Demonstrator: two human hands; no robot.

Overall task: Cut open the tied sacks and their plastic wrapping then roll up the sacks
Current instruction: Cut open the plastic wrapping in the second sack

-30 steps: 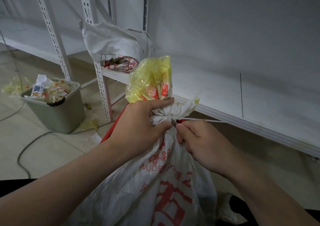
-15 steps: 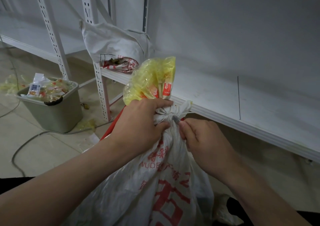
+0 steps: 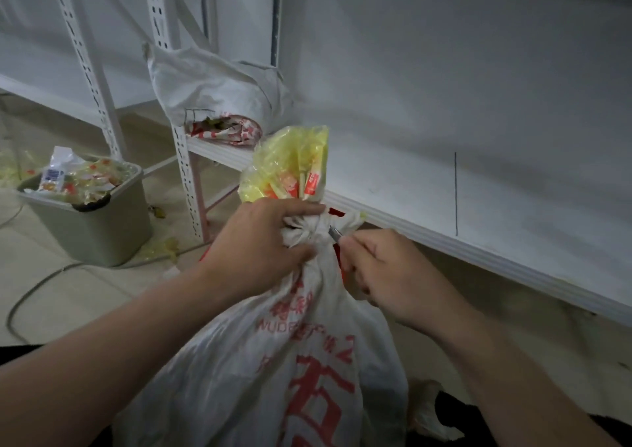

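Note:
A white woven sack (image 3: pixel 273 361) with red print stands in front of me, its neck bunched and tied. Yellow plastic wrapping (image 3: pixel 290 162) sticks up out of the neck. My left hand (image 3: pixel 260 245) grips the tied neck from the left. My right hand (image 3: pixel 386 268) holds a small cutter (image 3: pixel 334 234), its metal tip touching the right side of the knot. The cutter's body is mostly hidden inside my fist.
A low white shelf (image 3: pixel 444 214) runs along the right behind the sack. An opened white sack (image 3: pixel 219 91) lies on its far left end. A grey bin (image 3: pixel 95 227) full of plastic scraps stands on the floor at left, with a cable (image 3: pixel 34 286) nearby.
The white strand that stretched to the right from the knot is gone. My right hand has shifted slightly and the cutter tip now shows at the knot. My left hand keeps its grip.

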